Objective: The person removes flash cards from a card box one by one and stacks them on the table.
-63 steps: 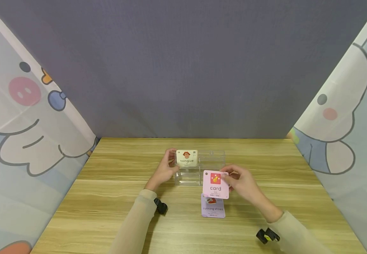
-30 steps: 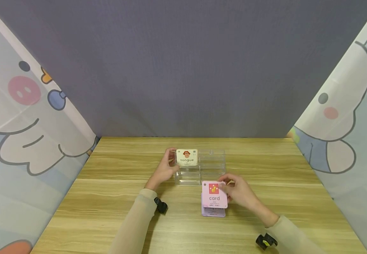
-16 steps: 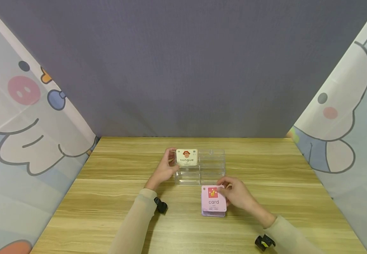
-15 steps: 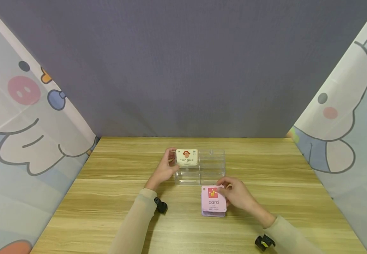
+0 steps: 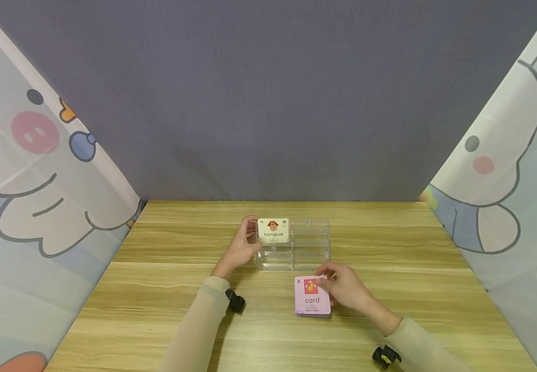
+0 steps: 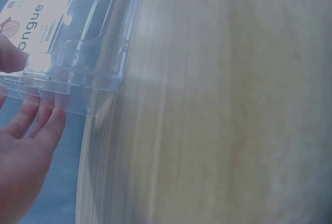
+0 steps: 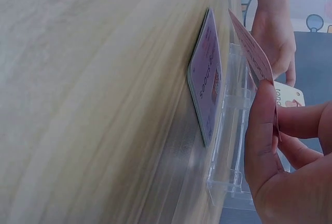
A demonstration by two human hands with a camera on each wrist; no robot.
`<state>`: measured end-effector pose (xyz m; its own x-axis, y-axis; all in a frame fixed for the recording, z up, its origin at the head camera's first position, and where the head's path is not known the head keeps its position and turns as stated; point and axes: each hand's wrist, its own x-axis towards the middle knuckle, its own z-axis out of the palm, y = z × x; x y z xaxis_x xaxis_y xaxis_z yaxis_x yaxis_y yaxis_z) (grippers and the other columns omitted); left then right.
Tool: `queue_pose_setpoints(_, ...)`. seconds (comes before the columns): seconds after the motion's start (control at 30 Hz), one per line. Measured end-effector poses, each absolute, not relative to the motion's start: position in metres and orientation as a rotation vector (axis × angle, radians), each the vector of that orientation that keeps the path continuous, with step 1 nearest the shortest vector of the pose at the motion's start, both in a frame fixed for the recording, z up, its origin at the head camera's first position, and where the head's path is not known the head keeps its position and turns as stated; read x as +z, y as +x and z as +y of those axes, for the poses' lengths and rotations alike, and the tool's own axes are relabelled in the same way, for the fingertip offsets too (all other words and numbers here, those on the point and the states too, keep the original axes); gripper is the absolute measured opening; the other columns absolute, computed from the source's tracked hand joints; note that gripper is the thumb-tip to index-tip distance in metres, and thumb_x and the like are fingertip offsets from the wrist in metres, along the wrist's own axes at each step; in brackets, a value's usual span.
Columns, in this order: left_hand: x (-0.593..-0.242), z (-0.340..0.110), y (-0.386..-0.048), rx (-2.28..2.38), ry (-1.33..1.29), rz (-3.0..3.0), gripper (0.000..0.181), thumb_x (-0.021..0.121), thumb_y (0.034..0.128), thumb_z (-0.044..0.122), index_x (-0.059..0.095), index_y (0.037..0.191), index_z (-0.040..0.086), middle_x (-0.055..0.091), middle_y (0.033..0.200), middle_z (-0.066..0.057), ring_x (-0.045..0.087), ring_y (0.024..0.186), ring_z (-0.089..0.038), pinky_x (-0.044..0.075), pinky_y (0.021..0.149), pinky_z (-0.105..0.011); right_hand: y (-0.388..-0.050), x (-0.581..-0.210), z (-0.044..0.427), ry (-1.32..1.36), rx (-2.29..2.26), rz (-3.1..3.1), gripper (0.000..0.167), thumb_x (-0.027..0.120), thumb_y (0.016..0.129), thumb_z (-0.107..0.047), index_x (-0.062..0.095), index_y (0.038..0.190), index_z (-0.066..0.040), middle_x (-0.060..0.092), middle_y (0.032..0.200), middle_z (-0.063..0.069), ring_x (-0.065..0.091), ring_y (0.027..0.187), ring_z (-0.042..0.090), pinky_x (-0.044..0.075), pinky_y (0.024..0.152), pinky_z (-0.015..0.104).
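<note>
The left arm (image 5: 200,315) and right arm (image 5: 414,338) reach from the near side, the left hand (image 5: 241,248) farther off, thumb and fingers apart, the right hand (image 5: 346,285) pinching nearer.

Plastic organizer (image 5: 311,251) ahead of right hand (image 5: 345,284), open tabletop (image 5: 436,268) rightward

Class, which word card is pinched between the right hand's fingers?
The pink square card reading "card"; the cream "tongue" card sits in the clear plastic holder, and the purple "shoes" card lies below, unheld.
</note>
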<state>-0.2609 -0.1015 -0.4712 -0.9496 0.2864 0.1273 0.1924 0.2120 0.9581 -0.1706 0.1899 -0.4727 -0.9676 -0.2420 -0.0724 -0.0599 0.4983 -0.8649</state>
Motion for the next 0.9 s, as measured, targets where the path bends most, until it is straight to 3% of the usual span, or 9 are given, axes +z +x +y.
queue_pose_setpoints(0.2,-0.471,-0.102,-0.26,1.867,0.468,2.388,0.066,0.057,0.0878,-0.013,0.032,0.147,0.002,0.044,0.136,-0.027,0.041,0.13,-0.044,0.029,0.118,-0.057,-0.17,-0.475,0.188,-0.259,-1.458,2.565,0.014,0.069,0.091,0.001,0.069,0.104,-0.001,0.054,0.082,0.007,0.058,0.059,0.018,0.056,0.043,0.035)
queue_pose_setpoints(0.8,-0.472,-0.101,-0.261,1.886,0.48,2.378,0.066,0.058,0.0882,-0.014,0.032,0.147,0.001,0.044,0.135,-0.028,0.041,0.13,-0.046,0.029,0.118,-0.059,-0.167,-0.475,0.179,-0.162,-1.367,2.637,0.012,0.071,0.089,0.003,0.069,0.099,-0.004,0.051,0.078,0.006,0.055,0.057,0.016,0.052,0.041,0.029)
queue_pose_setpoints(0.9,-0.471,-0.101,-0.261,1.888,0.481,2.382,0.066,0.058,0.0879,-0.014,0.032,0.147,0.001,0.044,0.135,-0.029,0.041,0.129,-0.047,0.03,0.117,-0.059,-0.167,-0.476,0.178,-0.179,-1.279,2.725,0.013,0.074,0.087,0.002,0.07,0.097,-0.006,0.052,0.075,0.002,0.052,0.062,0.013,0.05,0.047,0.025)
